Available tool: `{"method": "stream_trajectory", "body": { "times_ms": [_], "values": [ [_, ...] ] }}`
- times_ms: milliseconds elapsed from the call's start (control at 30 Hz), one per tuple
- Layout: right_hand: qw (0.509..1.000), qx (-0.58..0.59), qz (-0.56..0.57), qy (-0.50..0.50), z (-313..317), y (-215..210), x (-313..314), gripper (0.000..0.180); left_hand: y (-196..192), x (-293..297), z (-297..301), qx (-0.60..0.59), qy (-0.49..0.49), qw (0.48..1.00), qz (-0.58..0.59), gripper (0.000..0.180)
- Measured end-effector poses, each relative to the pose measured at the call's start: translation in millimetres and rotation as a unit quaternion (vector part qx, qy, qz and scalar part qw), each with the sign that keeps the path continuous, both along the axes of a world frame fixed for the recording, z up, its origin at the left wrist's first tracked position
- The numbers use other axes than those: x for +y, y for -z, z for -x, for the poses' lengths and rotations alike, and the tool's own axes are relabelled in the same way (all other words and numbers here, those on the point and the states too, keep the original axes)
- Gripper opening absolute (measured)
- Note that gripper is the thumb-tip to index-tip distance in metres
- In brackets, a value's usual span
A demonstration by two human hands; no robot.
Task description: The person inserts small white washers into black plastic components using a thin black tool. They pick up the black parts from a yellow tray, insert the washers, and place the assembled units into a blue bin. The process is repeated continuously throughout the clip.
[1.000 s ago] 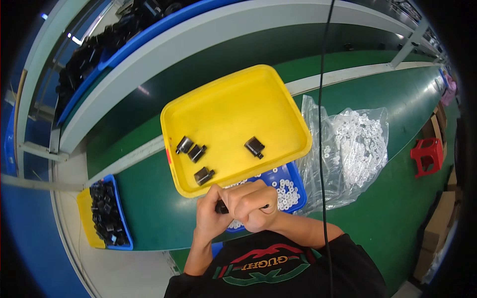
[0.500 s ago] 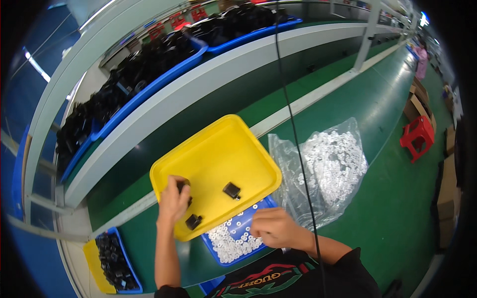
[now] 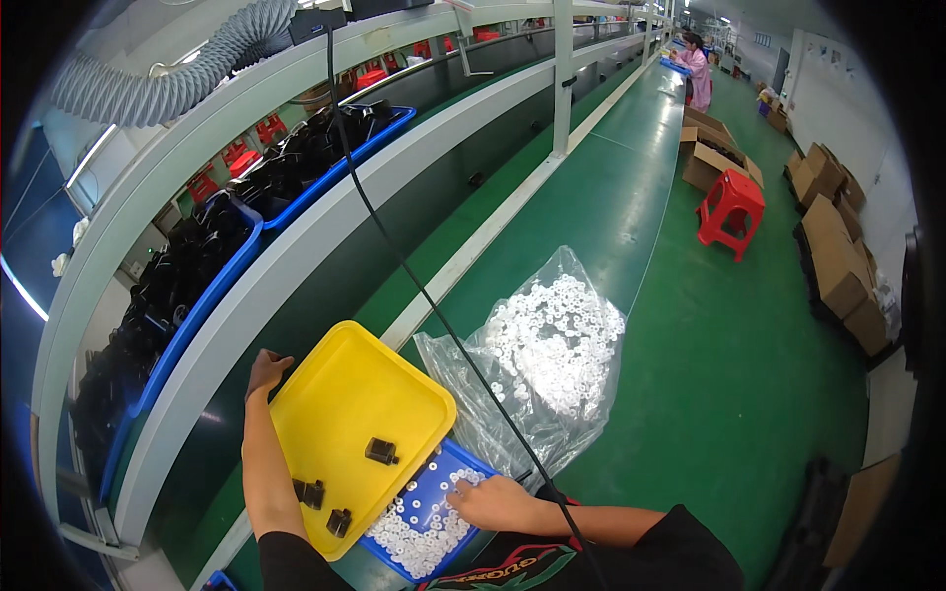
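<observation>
- Near the lower edge, a yellow tray (image 3: pixel 345 394) holds three small black parts (image 3: pixel 381 451), one alone near its right side, two at its near end
- left hand (image 3: pixel 264 372) grips the tray's far left rim, fingers curled over the edge
- Just beside the tray, a blue bin (image 3: pixel 461 461) holds white rings (image 3: pixel 414 527); right hand (image 3: pixel 498 502) rests loosely open on its near corner, whether it holds a ring I cannot tell
- A clear plastic bag (image 3: pixel 542 364) of white rings lies on the green surface (image 3: pixel 611 217)
- A black cable (image 3: pixel 414 281) hangs across the bag
- Long blue bins (image 3: pixel 212 286) of black parts line the left shelf
- A red stool (image 3: pixel 731 209) and brown cardboard boxes (image 3: pixel 838 256) stand on the floor at right
</observation>
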State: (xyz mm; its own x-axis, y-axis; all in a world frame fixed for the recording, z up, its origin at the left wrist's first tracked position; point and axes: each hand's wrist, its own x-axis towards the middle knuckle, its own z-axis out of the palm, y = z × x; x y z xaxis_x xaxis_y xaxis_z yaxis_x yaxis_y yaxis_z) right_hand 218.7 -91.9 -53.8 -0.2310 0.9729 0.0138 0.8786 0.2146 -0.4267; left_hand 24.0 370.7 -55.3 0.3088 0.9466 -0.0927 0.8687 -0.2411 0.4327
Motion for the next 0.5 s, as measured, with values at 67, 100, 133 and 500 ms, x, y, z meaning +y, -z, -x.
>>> {"method": "stream_trajectory", "body": {
  "times_ms": [67, 100, 133, 500],
  "values": [
    [1.0, -0.004, -0.009, -0.013, -2, 4, 2, 0.016, -3, 0, -5, 0.011, 0.006, 0.998, 0.066, 0.045],
    [1.0, -0.003, -0.013, -0.016, -2, 6, 4, 0.016, -9, -5, -3, -0.019, 0.012, 0.999, 0.028, 0.043],
    [1.0, 0.001, -0.01, -0.023, 0, 8, 5, 0.016, -13, -17, 0, -0.046, 0.014, 0.999, -0.003, 0.042],
    [0.997, 0.038, -0.059, -0.037, 6, 2, 24, 0.019, -74, -261, 107, -0.092, -0.017, 0.996, 0.0, 0.02]
  ]
}}
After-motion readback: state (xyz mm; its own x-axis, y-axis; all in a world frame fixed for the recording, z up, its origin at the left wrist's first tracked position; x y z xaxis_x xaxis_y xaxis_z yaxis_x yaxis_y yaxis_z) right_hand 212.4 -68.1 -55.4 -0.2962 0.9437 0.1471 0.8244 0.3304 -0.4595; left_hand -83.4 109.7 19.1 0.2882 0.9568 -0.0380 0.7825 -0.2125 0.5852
